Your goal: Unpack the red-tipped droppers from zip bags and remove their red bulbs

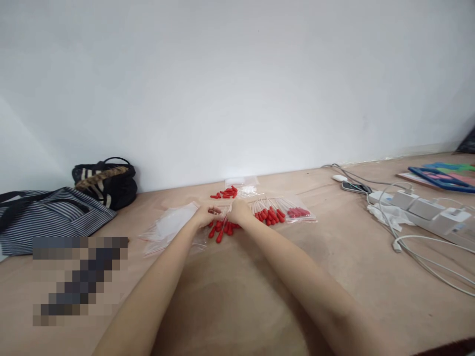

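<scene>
My left hand [208, 215] is at the middle of the table, its fingers bent inward at a bunch of thin white sticks with red bulb-like ends [219, 236]. Close beside it, my right hand [240, 213] is closed over the same bunch, its fingertips hidden behind the hand. What either hand pinches is too small to make out. More red-ended sticks [270, 216] fan out to the right of my right hand. Beyond them lies a clear zip bag [301, 213] with red ends inside. Loose red pieces [225, 193] lie behind my hands. Flat clear bags [172, 222] are spread left of my left hand.
Another clear packet [241, 183] lies near the wall. A striped bag [55, 217] and a black bag [120, 185] stand at left, by a blurred dark object [81, 279]. At right are a power strip with chargers [426, 210], white cables [426, 252] and a blue frame [441, 179].
</scene>
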A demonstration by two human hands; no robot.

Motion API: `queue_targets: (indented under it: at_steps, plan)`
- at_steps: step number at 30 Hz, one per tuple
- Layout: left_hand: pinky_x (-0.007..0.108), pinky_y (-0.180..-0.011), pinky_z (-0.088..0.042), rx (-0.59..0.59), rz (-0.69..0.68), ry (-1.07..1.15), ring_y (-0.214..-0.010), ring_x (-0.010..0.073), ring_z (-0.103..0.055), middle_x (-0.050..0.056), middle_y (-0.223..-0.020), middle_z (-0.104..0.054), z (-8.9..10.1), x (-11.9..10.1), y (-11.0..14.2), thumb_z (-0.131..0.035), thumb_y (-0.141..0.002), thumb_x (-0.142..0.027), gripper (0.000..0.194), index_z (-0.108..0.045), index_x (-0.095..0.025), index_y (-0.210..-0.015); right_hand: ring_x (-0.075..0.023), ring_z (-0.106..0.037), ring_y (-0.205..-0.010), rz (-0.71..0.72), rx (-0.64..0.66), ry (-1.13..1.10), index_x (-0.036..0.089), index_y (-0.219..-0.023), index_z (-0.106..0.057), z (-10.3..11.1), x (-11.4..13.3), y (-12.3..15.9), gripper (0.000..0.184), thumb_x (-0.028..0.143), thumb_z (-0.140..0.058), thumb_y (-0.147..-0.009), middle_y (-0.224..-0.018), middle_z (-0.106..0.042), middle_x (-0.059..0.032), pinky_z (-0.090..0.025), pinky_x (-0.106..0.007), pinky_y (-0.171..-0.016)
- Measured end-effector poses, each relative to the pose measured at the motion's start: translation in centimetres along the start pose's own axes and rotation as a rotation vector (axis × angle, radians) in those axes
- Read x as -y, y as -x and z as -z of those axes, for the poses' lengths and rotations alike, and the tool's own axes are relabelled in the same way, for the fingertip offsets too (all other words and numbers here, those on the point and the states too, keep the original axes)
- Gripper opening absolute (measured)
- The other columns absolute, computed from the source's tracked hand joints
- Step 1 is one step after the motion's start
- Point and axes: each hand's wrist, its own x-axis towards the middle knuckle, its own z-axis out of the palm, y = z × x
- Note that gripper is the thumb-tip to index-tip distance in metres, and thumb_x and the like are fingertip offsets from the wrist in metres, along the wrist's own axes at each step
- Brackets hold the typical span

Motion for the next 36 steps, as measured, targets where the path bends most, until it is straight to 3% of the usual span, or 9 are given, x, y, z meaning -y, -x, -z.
queue_targets:
  at_steps: [5,8,11,14,17,20,24,30,36]
  plan:
    - [0.026,-0.054,-0.043,-0.012,-0.050,-0.130,-0.060,0.0177,-0.058,0.002,-0.061,-0.059,0.4,0.1,0.4,-0.072,-0.050,-0.034,0.031,-0.063,-0.013,-0.070,-0.0259,-0.060,-0.085,-0.016,-0.023,0.117,0.009,-0.086,-0.060,0.0,1.0,1.0,0.025,0.026,-0.064,-0.067,-0.090,-0.062,-0.0176,-0.045,-0.030,-0.068]
    - [0.031,-0.074,-0.045,-0.008,-0.141,-0.187,-0.089,0.0248,-0.058,0.007,-0.088,-0.065,1.1,0.2,1.9,-0.069,-0.055,-0.040,0.035,-0.066,-0.016,-0.081,-0.0250,-0.059,-0.086,0.017,-0.038,0.151,0.009,-0.087,-0.060,0.7,1.1,1.8,0.021,0.020,-0.060,-0.070,-0.090,-0.062,-0.0172,-0.044,-0.030,-0.069]
    - [0.034,-0.097,-0.031,0.096,-0.382,-0.339,-0.119,0.0262,-0.038,0.006,-0.129,-0.045,2.0,0.4,4.3,-0.067,-0.059,-0.043,0.057,-0.057,-0.024,-0.111,-0.0216,-0.058,-0.087,0.106,-0.064,0.150,0.010,-0.089,-0.060,2.3,0.2,3.3,0.020,0.022,-0.055,-0.074,-0.091,-0.062,-0.0137,-0.043,-0.029,-0.073]
    - [0.039,-0.104,-0.021,0.282,-0.556,-0.567,-0.129,0.0269,-0.024,0.006,-0.142,-0.026,2.5,1.0,6.2,-0.062,-0.066,-0.047,0.069,-0.040,-0.028,-0.128,-0.0140,-0.056,-0.082,0.239,-0.095,0.109,0.016,-0.093,-0.060,4.5,-2.6,5.2,0.023,0.029,-0.053,-0.076,-0.091,-0.062,-0.0051,-0.041,-0.023,-0.075]
    - [0.040,-0.105,-0.019,0.313,-0.555,-0.625,-0.130,0.0250,-0.021,0.004,-0.143,-0.023,2.2,1.4,6.9,-0.052,-0.076,-0.046,0.059,-0.035,-0.029,-0.130,-0.0134,-0.055,-0.076,0.366,-0.283,0.069,0.017,-0.079,-0.063,6.3,-7.3,6.8,0.017,0.026,-0.048,-0.078,-0.079,-0.062,-0.0040,-0.041,-0.024,-0.073]
    - [0.038,-0.105,-0.021,0.239,-0.539,-0.603,-0.129,0.0237,-0.025,0.003,-0.142,-0.024,1.4,1.5,6.4,-0.048,-0.079,-0.043,0.054,-0.038,-0.027,-0.129,-0.0173,-0.054,-0.081,0.276,-0.439,0.168,0.018,-0.077,-0.064,7.3,-12.3,7.6,0.020,0.028,-0.047,-0.077,-0.078,-0.062,-0.0058,-0.040,-0.027,-0.074]
    - [0.038,-0.104,-0.022,0.162,-0.496,-0.618,-0.127,0.0233,-0.028,0.007,-0.141,-0.027,0.3,1.5,5.4,-0.044,-0.080,-0.045,0.054,-0.038,-0.022,-0.129,-0.0214,-0.053,-0.096,0.247,-0.436,0.337,0.016,-0.095,-0.064,7.7,-16.8,7.5,0.031,0.037,-0.050,-0.076,-0.100,-0.061,-0.0102,-0.038,-0.033,-0.085]
    - [0.040,-0.105,-0.018,-0.040,-0.478,-0.813,-0.130,0.0252,-0.019,0.012,-0.141,-0.025,0.8,2.6,6.7,-0.041,-0.078,-0.055,0.070,-0.027,-0.016,-0.135,-0.0209,-0.052,-0.103,0.243,-0.243,0.406,0.017,-0.107,-0.059,8.3,-18.5,6.9,0.038,0.040,-0.050,-0.078,-0.114,-0.055,-0.0115,-0.039,-0.032,-0.087]
    - [0.049,-0.103,-0.014,-0.030,-0.349,-1.034,-0.129,0.0265,-0.024,0.011,-0.136,-0.035,3.9,4.3,8.5,-0.030,-0.083,-0.050,0.055,-0.045,-0.018,-0.125,-0.0193,-0.053,-0.097,0.251,-0.197,0.496,0.019,-0.106,-0.060,9.4,-19.1,7.0,0.029,0.023,-0.041,-0.084,-0.107,-0.059,-0.0091,-0.039,-0.029,-0.084]
